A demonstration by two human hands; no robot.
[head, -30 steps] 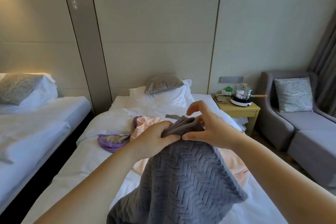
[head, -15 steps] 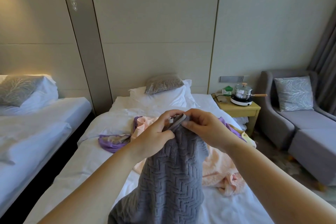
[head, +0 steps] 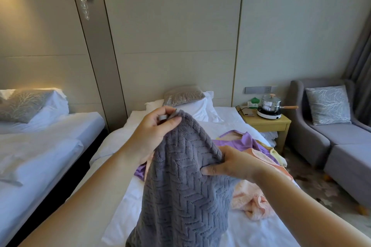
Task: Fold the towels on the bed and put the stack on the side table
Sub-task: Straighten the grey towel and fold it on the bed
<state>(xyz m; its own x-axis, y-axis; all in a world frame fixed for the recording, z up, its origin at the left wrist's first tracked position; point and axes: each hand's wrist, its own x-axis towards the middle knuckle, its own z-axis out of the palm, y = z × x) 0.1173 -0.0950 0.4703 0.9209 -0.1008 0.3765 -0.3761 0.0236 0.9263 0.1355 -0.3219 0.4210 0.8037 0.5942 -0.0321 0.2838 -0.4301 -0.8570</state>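
A grey towel (head: pixel 180 186) with a herringbone weave is being held up over the bed (head: pixel 226 126), and its lower end is being cut off by the bottom edge of the view. Its top corner is being pinched between the thumb and fingers of the left hand (head: pixel 154 132), together with a small grey tab (head: pixel 162 116). Any writing on the tab is too small to be read. The towel's hem is being gripped lower down and to the right by the right hand (head: pixel 230 164), whose fingertips are being partly hidden by the fold. The two hands are being held apart, each clamped on the towel. Behind it, a purple towel (head: pixel 247 142), a peach towel (head: pixel 251 200) and a strip of yellow cloth (head: pixel 278 155) are lying crumpled on the bed, partly being covered by the grey towel and the right forearm. The side table (head: pixel 267 124) is standing just beside the bed. A steel pot (head: pixel 270 103) on a white hot plate (head: pixel 269 114) and a green-and-white packet (head: pixel 253 102) are being borne on it. The packet's print is too blurred to be made out.
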